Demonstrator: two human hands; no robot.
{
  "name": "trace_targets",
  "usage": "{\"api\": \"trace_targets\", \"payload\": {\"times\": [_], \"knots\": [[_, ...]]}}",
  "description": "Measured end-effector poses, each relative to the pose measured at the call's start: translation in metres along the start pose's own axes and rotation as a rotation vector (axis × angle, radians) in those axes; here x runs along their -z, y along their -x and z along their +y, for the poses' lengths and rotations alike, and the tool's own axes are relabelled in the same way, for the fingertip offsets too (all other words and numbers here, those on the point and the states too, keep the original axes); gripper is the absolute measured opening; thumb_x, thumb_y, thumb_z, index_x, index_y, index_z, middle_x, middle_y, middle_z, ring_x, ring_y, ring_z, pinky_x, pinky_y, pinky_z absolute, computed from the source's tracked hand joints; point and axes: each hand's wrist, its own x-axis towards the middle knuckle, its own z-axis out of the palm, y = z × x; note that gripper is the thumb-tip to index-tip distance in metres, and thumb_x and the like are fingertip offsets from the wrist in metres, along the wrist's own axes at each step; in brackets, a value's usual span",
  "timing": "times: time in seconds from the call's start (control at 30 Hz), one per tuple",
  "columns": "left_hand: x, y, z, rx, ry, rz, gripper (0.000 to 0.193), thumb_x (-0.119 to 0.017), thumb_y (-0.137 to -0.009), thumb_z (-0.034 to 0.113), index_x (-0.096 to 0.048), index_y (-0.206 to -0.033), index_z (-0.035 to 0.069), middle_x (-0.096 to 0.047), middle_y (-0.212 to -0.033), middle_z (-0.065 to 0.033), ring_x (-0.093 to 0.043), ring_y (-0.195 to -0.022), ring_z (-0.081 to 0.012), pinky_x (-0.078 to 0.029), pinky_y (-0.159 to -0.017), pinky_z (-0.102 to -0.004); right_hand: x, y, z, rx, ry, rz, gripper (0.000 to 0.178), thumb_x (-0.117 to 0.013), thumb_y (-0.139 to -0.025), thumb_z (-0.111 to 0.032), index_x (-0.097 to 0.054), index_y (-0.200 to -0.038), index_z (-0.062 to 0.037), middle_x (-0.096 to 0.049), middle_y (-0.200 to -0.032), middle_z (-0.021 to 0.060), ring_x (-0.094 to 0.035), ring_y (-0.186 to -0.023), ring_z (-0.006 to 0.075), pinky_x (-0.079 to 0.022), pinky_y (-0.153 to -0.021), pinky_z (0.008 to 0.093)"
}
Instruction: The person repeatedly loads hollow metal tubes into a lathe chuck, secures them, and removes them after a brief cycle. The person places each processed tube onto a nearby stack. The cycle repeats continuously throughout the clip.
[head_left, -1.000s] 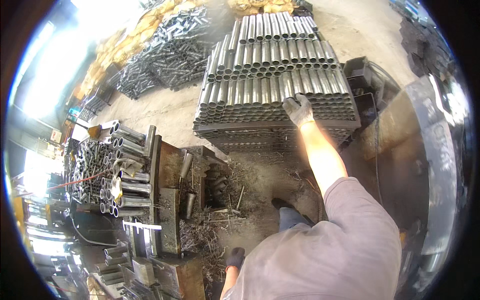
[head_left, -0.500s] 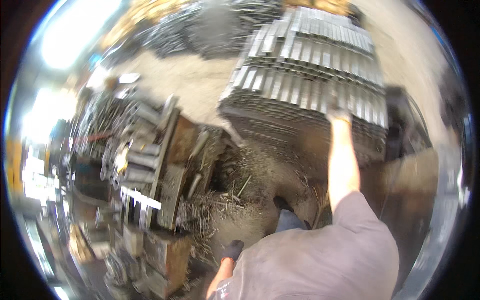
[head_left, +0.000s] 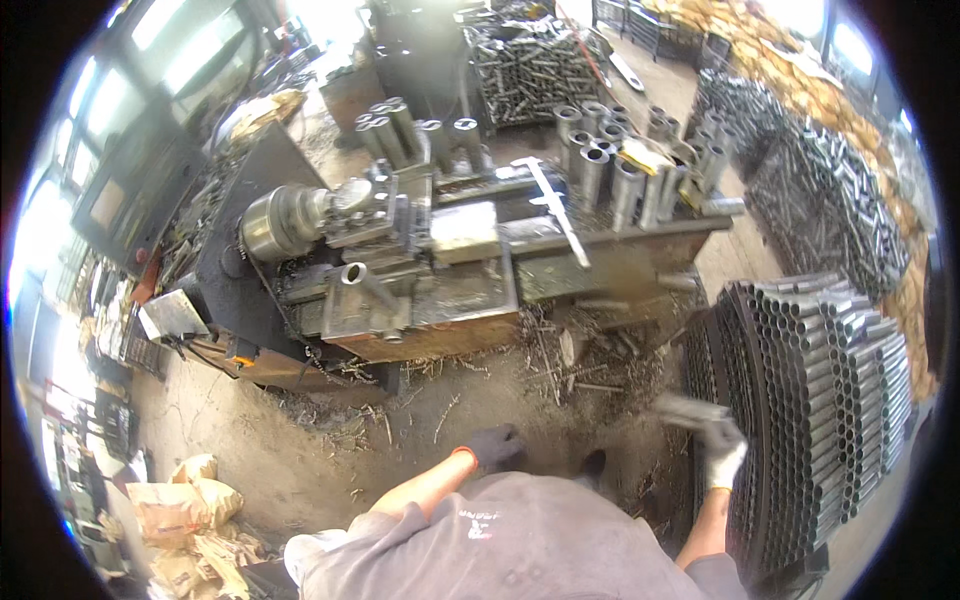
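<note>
A short metal tube (head_left: 690,410), smeared by motion, sticks out to the left from my right hand (head_left: 720,440), which is closed round its end. That hand wears a dark-and-white glove beside the tall stack of metal tubes (head_left: 800,370). My left hand (head_left: 493,446), in a dark glove with an orange cuff, hangs in front of my body with its fingers curled and nothing visible in them. Ahead stands a lathe with a round chuck (head_left: 275,225). One tube (head_left: 370,285) leans on the lathe's near side. A white caliper (head_left: 556,212) lies across the lathe bed.
Several upright tubes (head_left: 625,185) crowd the bench's right end, a yellowish cloth (head_left: 645,155) among them. Metal shavings (head_left: 440,415) litter the floor before the lathe. Crumpled brown paper sacks (head_left: 185,510) lie at lower left. Heaps of metal parts (head_left: 830,190) fill the far right.
My view has swung left from the tube stack to the lathe. My right hand, earlier stretched out onto the stack, is drawn back and now holds a tube.
</note>
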Motion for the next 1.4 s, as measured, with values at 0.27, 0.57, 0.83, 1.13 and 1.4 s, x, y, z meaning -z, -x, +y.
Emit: {"api": "trace_targets", "payload": {"times": [0.27, 0.57, 0.83, 1.13, 1.4], "knots": [[0.126, 0.113, 0.037, -0.313, 0.051, 0.366, 0.066, -0.083, -0.087, 0.029, -0.06, -0.146, 0.011, -0.069, -0.137, -0.0189, -0.067, -0.125, -0.0334, -0.051, -0.108, -0.043, -0.15, 0.017, -0.325, 0.903, -0.09, -0.759, 0.024, -0.081, -0.088, -0.026, -0.083, -0.111, -0.0181, -0.078, -0.086, 0.01, -0.074, -0.068, 0.0256, -0.059, -0.06, 0.0366], [0.294, 0.144, -0.076, -0.197, 0.533, 1.179, 0.051, -0.085, -0.083, 0.02, -0.066, -0.128, 0.007, -0.076, -0.118, -0.0159, -0.074, -0.111, -0.0287, -0.058, -0.093, -0.0405, -0.147, -0.077, -0.48, 0.984, -0.224, -0.703, 0.041, -0.074, -0.089, 0.0, -0.072, -0.13, 0.0057, -0.081, -0.088, 0.0143, -0.075, -0.064, 0.0109, -0.057, -0.049, 0.0224], [0.41, 0.042, -0.129, -0.247, 0.451, 1.015, 0.023, -0.081, -0.085, 0.005, -0.067, -0.103, 0.001, -0.07, -0.09, -0.0038, -0.066, -0.081, -0.0133, -0.057, -0.074, -0.0337, -0.201, -0.216, -0.569, 0.91, -0.271, -0.196, 0.05, -0.074, -0.089, -0.003, -0.07, -0.139, -0.0029, -0.072, -0.078, -0.0014, -0.057, -0.065, 0.0032, -0.049, -0.06, 0.024], [0.368, 0.089, -0.131, -0.206, 0.578, 1.267, 0.065, -0.073, -0.092, 0.0, -0.049, -0.153, 0.005, -0.061, -0.144, -0.0169, -0.062, -0.131, -0.0275, -0.048, -0.114, -0.0396, -0.403, -0.336, -0.673, 1.069, 0.007, -0.218, 0.055, -0.072, -0.092, -0.028, -0.061, -0.146, -0.0212, -0.074, -0.081, 0.0175, -0.074, -0.075, 0.0394, -0.06, -0.071, 0.0485], [0.341, 0.166, -0.299, -0.007, 1.411, 1.592, 0.033, -0.061, -0.109, 0.029, -0.065, -0.127, 0.002, -0.068, -0.104, -0.0073, -0.068, -0.088, -0.0208, -0.057, -0.08, -0.0333, -0.475, -0.377, -0.683, 1.052, 0.09, -0.34, 0.056, -0.059, -0.093, -0.014, -0.059, -0.148, -0.0138, -0.076, -0.113, 0.0254, -0.074, -0.105, 0.0427, -0.058, -0.091, 0.0513]]}}
